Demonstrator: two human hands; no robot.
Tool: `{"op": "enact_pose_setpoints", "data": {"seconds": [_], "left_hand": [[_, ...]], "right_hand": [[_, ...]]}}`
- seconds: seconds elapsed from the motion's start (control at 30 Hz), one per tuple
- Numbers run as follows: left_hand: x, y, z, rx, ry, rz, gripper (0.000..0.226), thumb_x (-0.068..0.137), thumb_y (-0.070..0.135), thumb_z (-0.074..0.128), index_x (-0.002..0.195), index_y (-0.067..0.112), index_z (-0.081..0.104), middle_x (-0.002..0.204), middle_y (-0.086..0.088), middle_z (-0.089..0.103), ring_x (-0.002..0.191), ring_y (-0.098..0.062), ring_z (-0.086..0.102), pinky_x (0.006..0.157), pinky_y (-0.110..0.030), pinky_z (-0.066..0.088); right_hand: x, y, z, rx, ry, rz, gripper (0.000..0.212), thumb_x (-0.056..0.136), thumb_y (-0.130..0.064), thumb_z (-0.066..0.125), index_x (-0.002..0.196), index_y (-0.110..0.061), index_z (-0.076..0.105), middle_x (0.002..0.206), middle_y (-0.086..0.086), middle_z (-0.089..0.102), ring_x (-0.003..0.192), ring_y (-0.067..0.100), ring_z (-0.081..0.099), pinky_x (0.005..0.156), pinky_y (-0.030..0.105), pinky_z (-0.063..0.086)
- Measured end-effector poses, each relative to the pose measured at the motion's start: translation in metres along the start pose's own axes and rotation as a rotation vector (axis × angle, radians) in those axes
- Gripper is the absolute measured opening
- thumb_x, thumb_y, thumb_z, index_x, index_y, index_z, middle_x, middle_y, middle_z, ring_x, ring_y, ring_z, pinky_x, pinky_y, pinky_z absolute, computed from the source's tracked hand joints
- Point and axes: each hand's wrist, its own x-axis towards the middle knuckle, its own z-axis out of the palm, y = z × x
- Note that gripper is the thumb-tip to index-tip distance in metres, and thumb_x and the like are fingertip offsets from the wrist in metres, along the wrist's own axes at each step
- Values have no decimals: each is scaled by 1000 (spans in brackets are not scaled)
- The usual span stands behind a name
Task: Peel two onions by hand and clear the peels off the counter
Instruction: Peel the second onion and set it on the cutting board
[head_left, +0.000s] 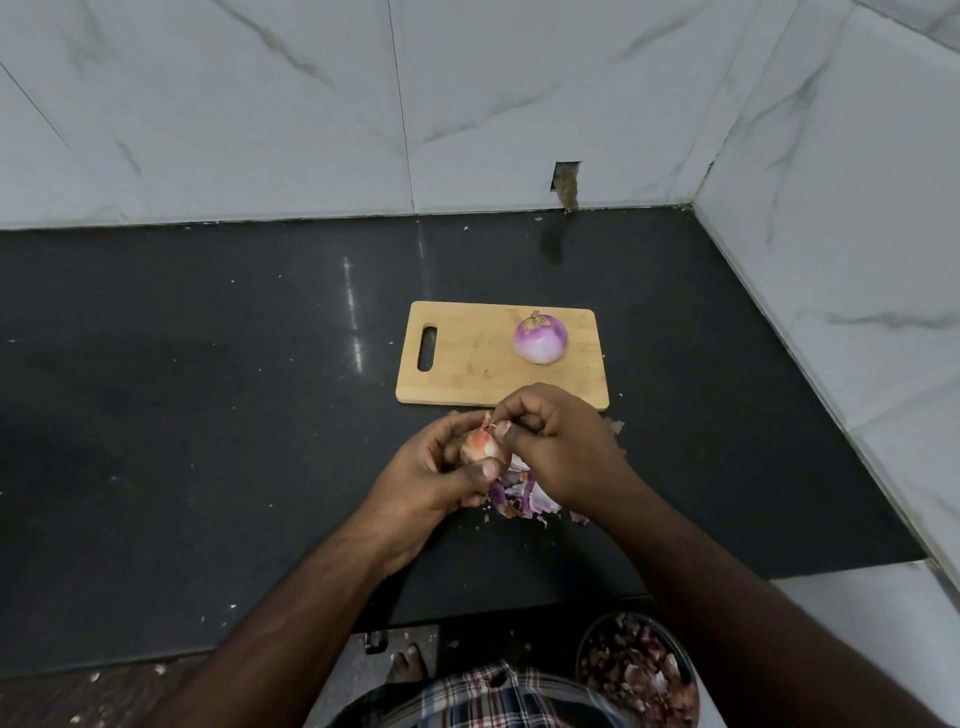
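A peeled purple-white onion (541, 340) sits on the right half of a wooden cutting board (467, 364). In front of the board my left hand (431, 478) grips a second onion (480, 447) that still wears orange-pink skin. My right hand (561, 447) pinches the skin at this onion's tip with thumb and fingers. A heap of purple and white peels (519, 493) lies on the black counter (208, 415) directly under both hands.
White marble-look tile walls close the counter at the back and right. Below the counter's front edge, at the lower right, stands a round bin (639, 670) with several onion peels in it. Small peel crumbs dot the counter's front left.
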Motion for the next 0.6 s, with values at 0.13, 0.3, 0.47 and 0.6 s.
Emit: {"op": "enact_pose_setpoints", "data": {"seconds": [0.13, 0.3, 0.47, 0.6], "left_hand": [[0, 1, -1, -104, 13, -34, 53, 75, 8, 74, 125, 10, 55, 85, -6, 70, 69, -13, 61, 58, -23, 49], [0, 1, -4, -142, 12, -49, 41, 85, 10, 70, 125, 12, 59, 94, -11, 69, 74, -17, 65, 62, -25, 54], [2, -3, -5, -140, -46, -67, 43, 89, 14, 69, 132, 10, 60, 106, -16, 70, 88, -25, 70, 75, -31, 60], [5, -3, 2, -83, -26, -12, 42, 86, 9, 70, 128, 13, 64, 102, -13, 71, 87, -25, 71, 73, -26, 59]], "right_hand": [[0, 1, -3, -24, -21, 38, 13, 95, -13, 59, 84, -21, 62, 90, -4, 62, 84, 12, 58, 72, 28, 46], [-2, 11, -17, 64, -34, 111, 20, 99, -24, 56, 86, -14, 69, 83, 2, 68, 74, 13, 61, 67, 30, 48], [-2, 9, -15, 123, -85, -15, 30, 89, -12, 71, 119, -20, 72, 107, -7, 73, 102, 4, 66, 88, 21, 54], [0, 5, -7, 145, 32, 28, 14, 89, -10, 70, 91, -21, 77, 84, -11, 74, 82, 3, 69, 75, 24, 55]]}}
